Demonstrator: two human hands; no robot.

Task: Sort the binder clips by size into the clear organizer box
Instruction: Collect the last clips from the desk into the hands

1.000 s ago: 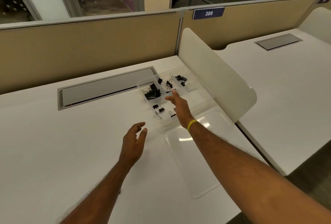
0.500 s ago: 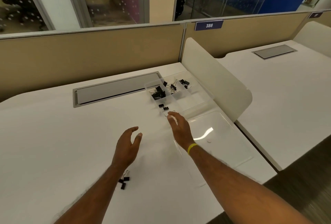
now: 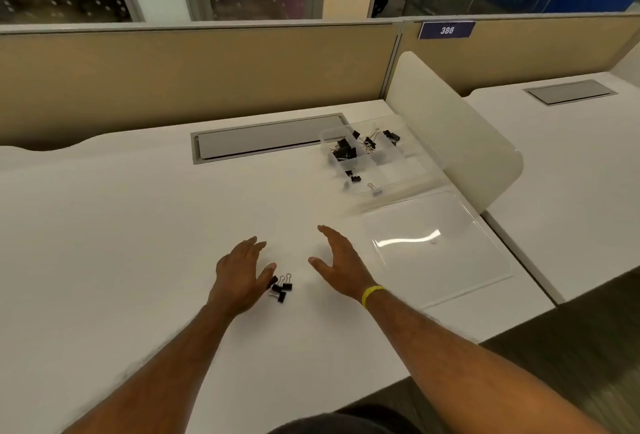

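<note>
Where the hands hover: head view, low over the white tabletop [image 3: 138,225], both forearms stretched forward, well short of the box.
Left hand [image 3: 240,270]: palm down, fingers straight and pointing away; thumb tip just beside the loose clips, contact unclear.
Left grip: open, holding nothing.
Right hand [image 3: 341,265]: palm turned inward toward the left hand, fingers straight, thumb spread; a yellow wristband [image 3: 372,295] on the wrist.
Right grip: open, holding nothing.
Loose clips [image 3: 281,288]: small black cluster on the tabletop between the hands, two wire loops pointing away from the person.
Organizer box [image 3: 401,165]: far right, set askew beside the divider, with sorted clips [image 3: 344,153] in several compartments.
Lid [image 3: 436,246]: flat on the tabletop, just on the box's near side.
</note>
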